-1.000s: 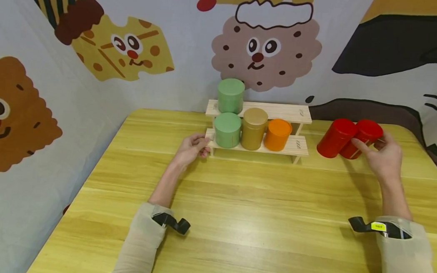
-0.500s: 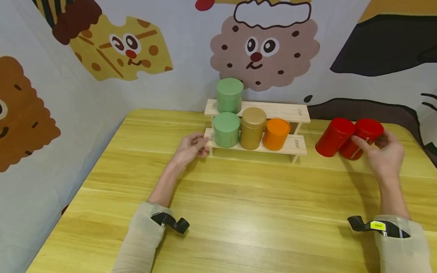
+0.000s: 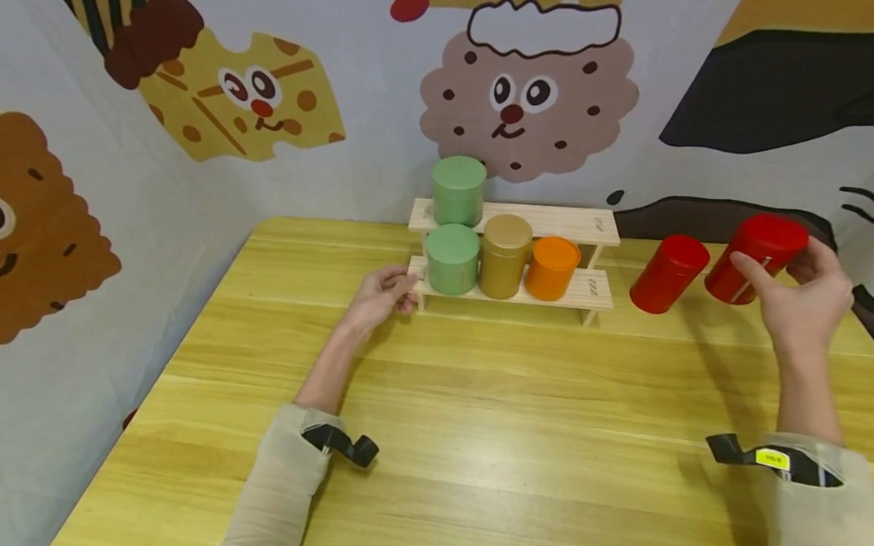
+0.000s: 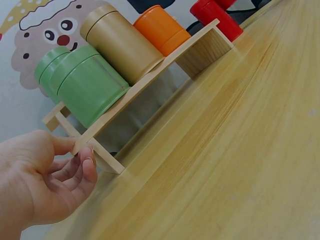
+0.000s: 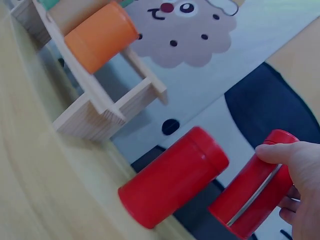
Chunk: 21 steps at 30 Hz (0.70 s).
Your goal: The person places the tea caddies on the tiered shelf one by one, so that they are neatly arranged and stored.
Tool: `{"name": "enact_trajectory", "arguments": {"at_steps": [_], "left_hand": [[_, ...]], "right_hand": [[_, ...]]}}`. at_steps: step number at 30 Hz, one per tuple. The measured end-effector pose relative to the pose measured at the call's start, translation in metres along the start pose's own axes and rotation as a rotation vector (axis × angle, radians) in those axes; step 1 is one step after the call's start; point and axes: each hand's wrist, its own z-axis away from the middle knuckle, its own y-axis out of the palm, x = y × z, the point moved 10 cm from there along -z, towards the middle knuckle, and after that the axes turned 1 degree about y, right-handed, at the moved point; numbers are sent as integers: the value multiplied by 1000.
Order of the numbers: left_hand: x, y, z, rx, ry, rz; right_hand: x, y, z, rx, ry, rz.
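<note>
My left hand pinches the left end of the lower step of a small wooden two-step shelf, thumb on top and fingers beneath in the left wrist view. My right hand grips a red canister with a pale stripe down its side, held raised over the table. A second red canister stands on the table to its left, apart from it. On the lower step, left to right, are a green canister, a taller gold canister and a short orange canister. Another green canister stands on the upper step.
The shelf stands near the back edge of a yellow wood-grain table. Behind it hangs a pale cloth backdrop with cartoon biscuits and cheese. A black strap is on the right sleeve, and another on the left.
My right hand has lifted the striped red canister and moved it to the right, away from the other red canister. The left hand and shelf stay where they were.
</note>
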Motion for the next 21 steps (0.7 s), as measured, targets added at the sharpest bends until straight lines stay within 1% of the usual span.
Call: {"name": "enact_trajectory", "arguments": {"at_steps": [4, 10, 15, 21], "left_hand": [[0, 0, 0, 2, 4, -3], [-1, 0, -1, 3, 10, -5], [-2, -1, 0, -1, 11, -8], [-1, -1, 0, -1, 11, -13]], "right_hand": [[10, -8, 4, -49, -19, 1], [28, -18, 10, -82, -28, -38], [47, -18, 19, -89, -73, -88], [71, -15, 32, -94, -130, -102]]}}
